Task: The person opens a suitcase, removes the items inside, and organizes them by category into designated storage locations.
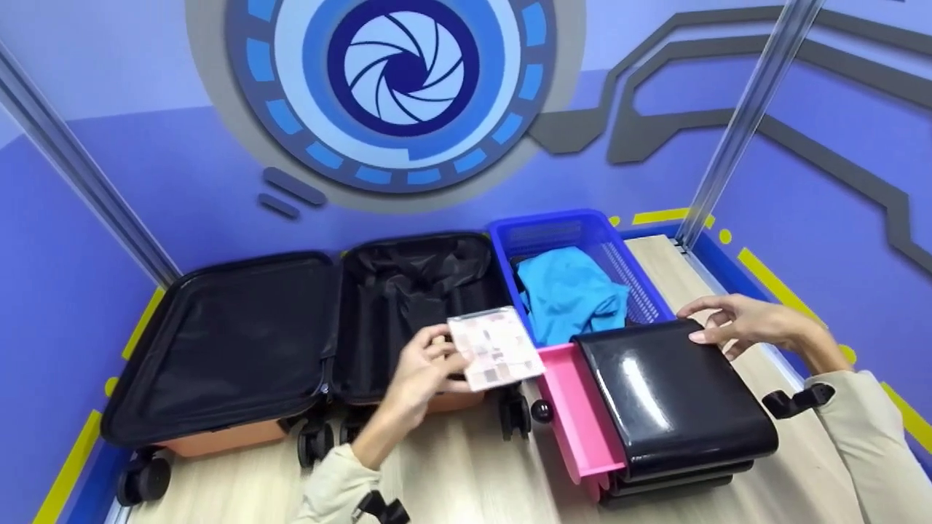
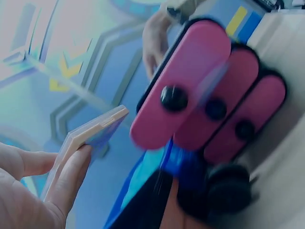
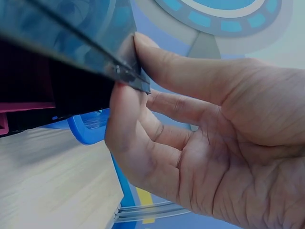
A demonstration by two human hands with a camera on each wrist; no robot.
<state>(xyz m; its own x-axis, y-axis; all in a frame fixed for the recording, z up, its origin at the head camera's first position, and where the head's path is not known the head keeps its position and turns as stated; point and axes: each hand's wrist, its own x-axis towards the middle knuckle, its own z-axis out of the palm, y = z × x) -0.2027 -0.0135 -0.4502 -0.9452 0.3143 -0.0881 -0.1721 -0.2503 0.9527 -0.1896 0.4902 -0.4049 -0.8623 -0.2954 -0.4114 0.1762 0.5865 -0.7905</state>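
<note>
My left hand (image 1: pixel 421 370) holds a thin, square makeup palette (image 1: pixel 496 348) by its edge, with a pale, patchwork-like face. In the left wrist view the palette (image 2: pixel 88 136) shows edge-on between thumb and fingers. To its right stands a glossy black drawer cabinet (image 1: pixel 673 400). Its upper pink drawer (image 1: pixel 579 415) is pulled partway out, and the palette's right corner overlaps that drawer's far end in the head view. My right hand (image 1: pixel 761 326) pinches the cabinet's back edge, thumb above and a finger beneath in the right wrist view. Three pink drawer fronts with black knobs show in the left wrist view.
An open suitcase (image 1: pixel 240 349) with a black lining and orange shell lies at the left, its wheels facing the front. Behind the cabinet sits a blue plastic basket (image 1: pixel 641 284) with a bright blue cloth (image 1: pixel 571 295) in it. Patterned walls enclose the wooden tabletop (image 1: pixel 466 473).
</note>
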